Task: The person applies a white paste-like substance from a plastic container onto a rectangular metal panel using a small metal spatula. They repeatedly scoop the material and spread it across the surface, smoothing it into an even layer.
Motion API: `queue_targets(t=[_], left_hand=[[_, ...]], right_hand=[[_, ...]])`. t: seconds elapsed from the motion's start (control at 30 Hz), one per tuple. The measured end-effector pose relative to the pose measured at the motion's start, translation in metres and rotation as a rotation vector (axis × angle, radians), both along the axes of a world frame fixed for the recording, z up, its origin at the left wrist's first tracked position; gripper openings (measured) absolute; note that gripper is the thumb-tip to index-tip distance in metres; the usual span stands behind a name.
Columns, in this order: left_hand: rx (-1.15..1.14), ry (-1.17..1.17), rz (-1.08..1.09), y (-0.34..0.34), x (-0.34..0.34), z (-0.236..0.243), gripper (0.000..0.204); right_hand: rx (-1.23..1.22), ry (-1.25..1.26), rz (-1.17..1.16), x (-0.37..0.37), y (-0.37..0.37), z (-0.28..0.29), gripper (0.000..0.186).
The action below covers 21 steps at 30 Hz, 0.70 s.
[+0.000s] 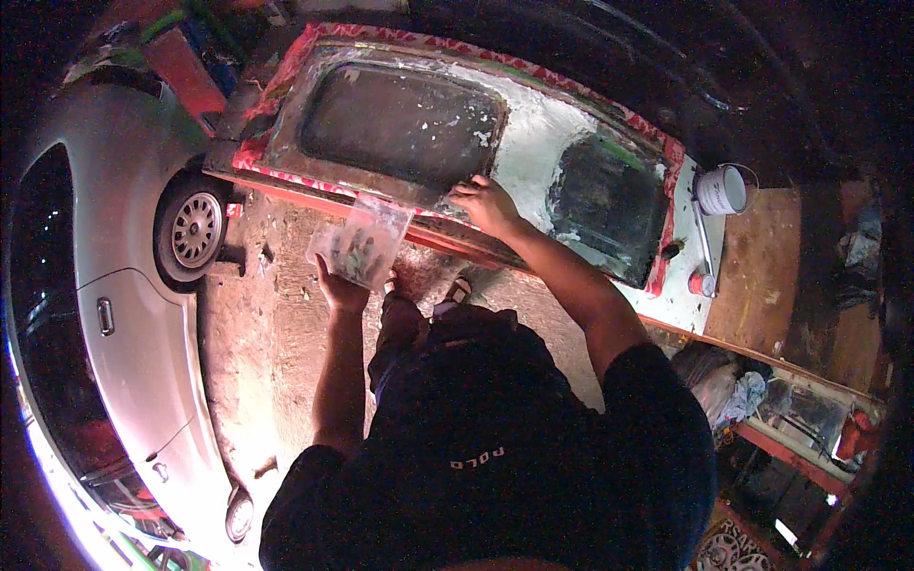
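White Coat on the Panel, Only Partly Covered

The panel [528, 143] lay flat in front of the person, upon a red patterned cloth [657, 133]. The white coat [533, 176] was thickest in the band between two dark areas, and it went also along the right part, near the lower edge. This portion seemed to be the more advanced one, although the coat looked uneven, with rough borders.

The left dark area [400, 119] was mostly without white; only some specks and small patches appeared on it. The right dark area [609, 205] was also dark in its middle, with white around its sides. The brownish frame at the left showed little white. Whether these places were to be covered, I cannot tell; the surface as a whole did not look finished.

The left hand [340, 293] held the clear sheet [388, 221] just beside the near edge of the panel, with the thumb at its border and the fingers apparently spread beneath it. The right hand [487, 206] was at the panel's near edge, below the left dark area, with fingers bent downward. Whether they were pinching something small, or only pressing on the surface, could not be seen.
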<state>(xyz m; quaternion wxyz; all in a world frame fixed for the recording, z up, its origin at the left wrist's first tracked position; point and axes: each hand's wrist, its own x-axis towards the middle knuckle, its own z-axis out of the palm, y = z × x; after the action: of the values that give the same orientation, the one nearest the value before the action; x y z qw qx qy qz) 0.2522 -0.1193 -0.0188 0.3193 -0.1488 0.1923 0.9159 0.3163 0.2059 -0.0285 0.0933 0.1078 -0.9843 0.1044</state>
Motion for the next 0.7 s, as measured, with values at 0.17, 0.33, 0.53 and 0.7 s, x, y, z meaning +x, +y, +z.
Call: queue_targets(t=[0.17, 0.33, 0.53, 0.7], left_hand=[[-0.118, -0.011, 0.036, 0.002, -0.002, 0.011, 0.069], [-0.073, -0.011, 0.038, -0.003, -0.008, 0.006, 0.065], [0.025, -0.015, 0.011, -0.013, -0.021, -0.001, 0.067], [-0.051, 0.002, 0.028, -0.02, -0.03, 0.006, 0.069]], right_hand=[[0.096, -0.152, 0.055, -0.013, -0.006, -0.004, 0.024], [0.344, -0.125, 0.188, -0.015, -0.009, -0.006, 0.015], [0.441, -0.12, 0.224, -0.004, 0.001, -0.015, 0.014], [0.39, -0.2, 0.188, 0.001, 0.009, 0.006, 0.012]])
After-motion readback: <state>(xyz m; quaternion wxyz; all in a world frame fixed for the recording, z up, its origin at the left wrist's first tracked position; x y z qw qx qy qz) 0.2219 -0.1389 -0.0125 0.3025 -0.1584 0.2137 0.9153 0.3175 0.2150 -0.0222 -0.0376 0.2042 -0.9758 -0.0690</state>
